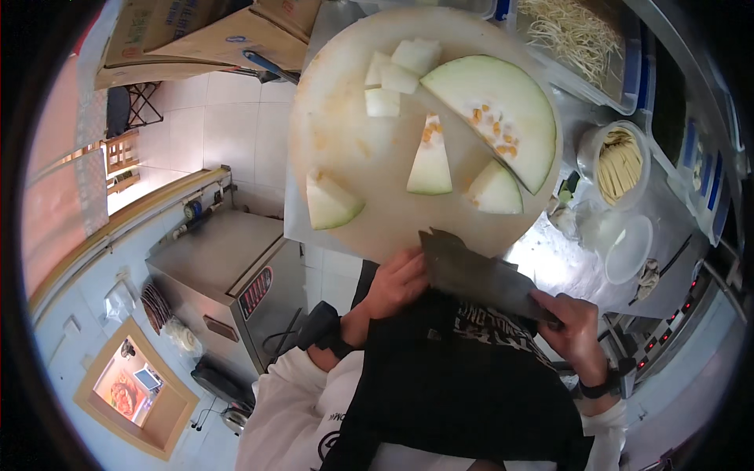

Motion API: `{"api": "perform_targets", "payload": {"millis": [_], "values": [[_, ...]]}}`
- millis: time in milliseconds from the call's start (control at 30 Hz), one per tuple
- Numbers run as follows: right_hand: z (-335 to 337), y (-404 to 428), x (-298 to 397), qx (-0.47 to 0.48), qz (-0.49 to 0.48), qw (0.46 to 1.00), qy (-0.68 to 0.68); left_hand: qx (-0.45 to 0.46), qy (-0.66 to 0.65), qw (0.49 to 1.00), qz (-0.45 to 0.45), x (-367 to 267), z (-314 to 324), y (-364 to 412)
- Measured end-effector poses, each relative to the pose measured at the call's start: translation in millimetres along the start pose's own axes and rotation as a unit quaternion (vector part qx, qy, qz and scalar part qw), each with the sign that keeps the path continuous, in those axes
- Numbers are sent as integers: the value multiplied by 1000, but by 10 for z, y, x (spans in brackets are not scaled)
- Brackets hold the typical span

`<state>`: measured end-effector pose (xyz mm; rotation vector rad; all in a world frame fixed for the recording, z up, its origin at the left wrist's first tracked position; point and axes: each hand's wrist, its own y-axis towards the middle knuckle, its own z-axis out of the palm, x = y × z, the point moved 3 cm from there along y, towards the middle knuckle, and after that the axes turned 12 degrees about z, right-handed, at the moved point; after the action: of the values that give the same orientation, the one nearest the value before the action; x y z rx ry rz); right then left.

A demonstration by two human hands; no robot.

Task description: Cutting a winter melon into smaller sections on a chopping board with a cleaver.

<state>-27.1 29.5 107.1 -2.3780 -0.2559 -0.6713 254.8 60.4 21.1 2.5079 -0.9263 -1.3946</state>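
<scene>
My right hand (568, 324) grips the handle end of a broad-bladed cleaver (477, 274), held near the front edge of a round cutting board (347, 135). My left hand (403, 277) is by the blade's far end, fingers curled; whether it holds something is hidden. On the board lie a large seeded section of winter melon (518, 100), a narrow wedge with seeds (433, 162), a wedge at the right (496, 189) and another at the left (331, 203). Several peeled pale melon pieces (400, 73) sit together towards the back.
Right of the board stand a tub of bean sprouts (580, 44), a round container of yellowish strips (618, 168) and a clear lid (628, 248) on the metal counter (559, 259). Cardboard boxes (235, 38) are at the back left; a steel appliance (224, 259) stands at the left.
</scene>
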Motion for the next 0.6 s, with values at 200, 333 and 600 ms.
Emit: {"api": "perform_targets", "payload": {"millis": [200,333,600], "values": [[-273,117,76,65,-14,997,-48,4,-43,997,-63,-7,32,-51],[-329,186,80,105,4,994,-42,16,-39,997,-70,17,45,-73],[-298,234,194,171,68,980,-79,2,-31,999,-40,56,149,-332]]}}
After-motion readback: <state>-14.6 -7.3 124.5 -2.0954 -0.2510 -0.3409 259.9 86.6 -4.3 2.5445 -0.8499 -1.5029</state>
